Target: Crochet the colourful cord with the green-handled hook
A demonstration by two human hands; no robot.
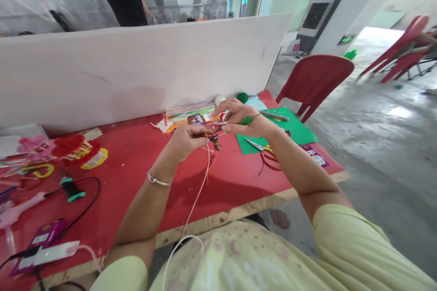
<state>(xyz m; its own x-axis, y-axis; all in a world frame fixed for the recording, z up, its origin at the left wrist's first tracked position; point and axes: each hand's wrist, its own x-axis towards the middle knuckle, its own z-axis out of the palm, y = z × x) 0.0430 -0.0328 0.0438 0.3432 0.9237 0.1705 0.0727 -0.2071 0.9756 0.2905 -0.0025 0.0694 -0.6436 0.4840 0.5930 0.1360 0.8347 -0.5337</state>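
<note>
My left hand (pixel 187 141) is closed in a pinch on a small dark and orange yarn piece (pixel 216 143). An orange strand hangs below it. In my right hand (pixel 241 116) is a thin hook with a green handle (pixel 246 120), apparently a crochet hook. Its thin metal end points left to the yarn piece and meets it near my left fingertips. A pale cord (pixel 201 186) runs down from beside my left fingers to my lap. Behind the hands lies a phone (pixel 196 119) with a lit screen. My fingers partly hide the yarn piece.
Scissors (pixel 268 152) with red and yellow handles lie by a green sheet (pixel 297 129). Pipe cleaners (pixel 191 110) lie along a white board (pixel 143 72). On the left are a pink glue gun (pixel 23 209), a black-and-teal tool (pixel 72 190) and cables. A red chair (pixel 316 77) stands right.
</note>
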